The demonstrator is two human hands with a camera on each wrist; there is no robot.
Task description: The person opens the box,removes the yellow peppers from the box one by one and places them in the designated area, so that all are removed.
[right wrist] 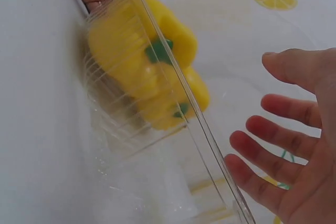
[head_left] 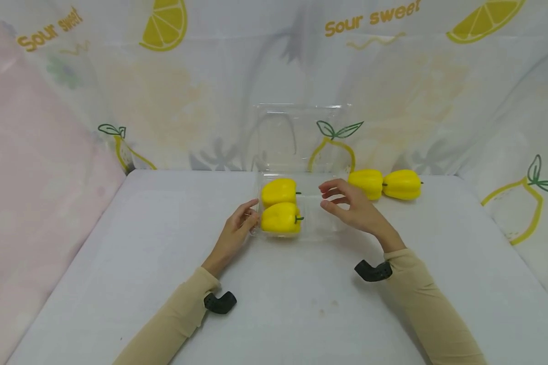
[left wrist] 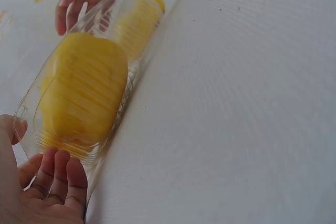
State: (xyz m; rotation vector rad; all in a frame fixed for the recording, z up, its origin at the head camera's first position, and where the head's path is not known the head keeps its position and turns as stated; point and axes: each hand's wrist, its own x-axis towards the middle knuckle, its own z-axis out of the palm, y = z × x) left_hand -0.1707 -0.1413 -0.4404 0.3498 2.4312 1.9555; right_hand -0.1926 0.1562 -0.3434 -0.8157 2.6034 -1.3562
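Observation:
A clear plastic clamshell box (head_left: 321,223) stands mid-table, its lid (head_left: 274,139) raised upright behind it. Two yellow bell peppers with green stems lie in its left half: a front pepper (head_left: 279,219) and a back pepper (head_left: 277,192), stems pointing right. My left hand (head_left: 235,228) holds the box's left end; in the left wrist view its thumb (left wrist: 19,128) is at the rim and its curled fingers (left wrist: 55,177) lie against the end wall. Over the box's right half, my right hand (head_left: 356,205) holds nothing, its fingers (right wrist: 278,145) spread and slightly bent.
Two more yellow peppers lie behind my right hand, a nearer one (head_left: 367,183) and one farther right (head_left: 403,184). A white cloth covers the table (head_left: 164,218). A lemon-print curtain (head_left: 219,96) hangs along the back edge.

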